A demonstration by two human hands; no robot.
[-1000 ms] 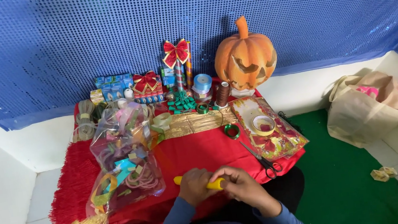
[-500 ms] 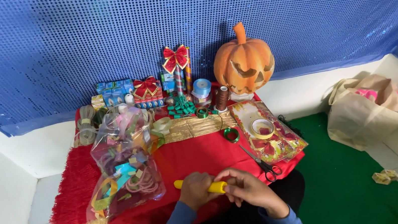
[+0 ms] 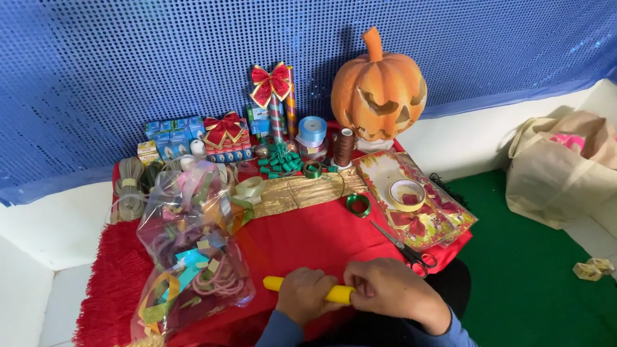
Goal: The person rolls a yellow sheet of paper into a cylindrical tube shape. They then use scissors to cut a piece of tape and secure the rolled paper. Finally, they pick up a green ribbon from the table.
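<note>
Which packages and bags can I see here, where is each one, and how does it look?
Clear plastic bag: left on the red cloth, lumpy, full of coloured ribbons.
Small boxes: back left by the blue wall, blue and green.
Flat printed packet: right on the cloth, red and gold, a tape roll on it.
Cloth bag: floor at right, beige, slumped open.

I see a carved orange pumpkin point(image 3: 379, 94) at the back, scissors point(image 3: 404, 246) on the red cloth point(image 3: 293, 238), a clear bag of ribbons point(image 3: 188, 247), and a beige tote bag point(image 3: 570, 165) off right.
</note>
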